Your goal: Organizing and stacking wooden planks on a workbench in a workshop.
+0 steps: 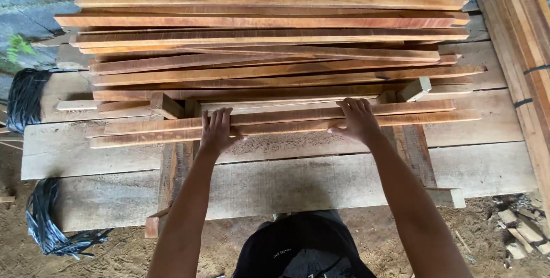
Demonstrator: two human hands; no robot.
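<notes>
Here my left hand (216, 132) and right hand (358, 120) lie flat, fingers spread and well apart, pressing on the nearest reddish wooden slats (286, 122), probably to steady them level on the plank bench (487, 169), the slat stack (269, 37) just beyond.

Two long reddish slats (286, 123) (side by side) lying crosswise.

Open bench boards (321, 183) across lower centre; blocked above by stacked slats (269, 37), at right edge by bundled planks (524, 43), at left by black strapping (26, 97).
</notes>
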